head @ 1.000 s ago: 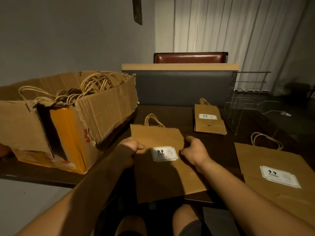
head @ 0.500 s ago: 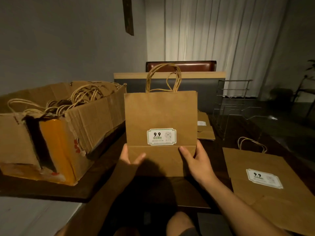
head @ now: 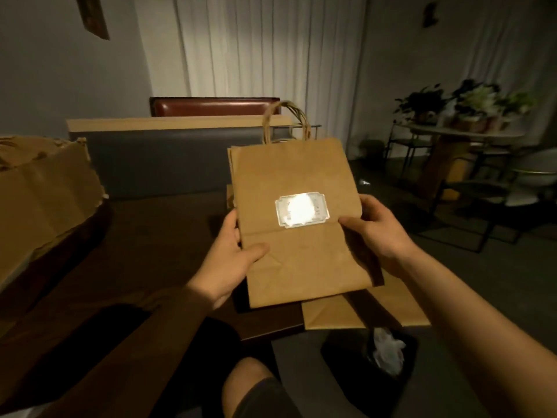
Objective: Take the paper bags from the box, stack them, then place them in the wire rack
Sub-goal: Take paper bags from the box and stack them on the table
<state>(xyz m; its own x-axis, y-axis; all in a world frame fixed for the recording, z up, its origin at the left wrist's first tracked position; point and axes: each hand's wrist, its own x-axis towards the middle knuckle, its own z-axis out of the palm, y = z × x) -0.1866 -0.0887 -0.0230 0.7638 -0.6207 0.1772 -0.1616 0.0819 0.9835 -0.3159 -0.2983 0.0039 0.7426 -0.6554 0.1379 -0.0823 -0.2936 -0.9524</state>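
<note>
I hold a flat brown paper bag (head: 301, 251) upright above the dark table, its white label glaring and its twisted handles up. My left hand (head: 232, 260) grips its left edge, thumb across the front. My right hand (head: 373, 230) grips the right edge near the label. Under it lies another paper bag (head: 391, 312) flat at the table's right corner. The cardboard box (head: 45, 200) stands at the left, its inside out of view. A thin bar of the wire rack (head: 313, 126) shows behind the held bag; the rest is hidden.
A grey bench back with a wooden top (head: 168, 158) runs behind the table (head: 144, 236). A black bin (head: 376, 363) with crumpled paper sits on the floor right of my knees. A round table with plants (head: 464, 137) stands at the far right.
The bag has been lifted off the table and carried right, now over the flat bag at the right. My view has turned right, pushing the box toward the left edge.
</note>
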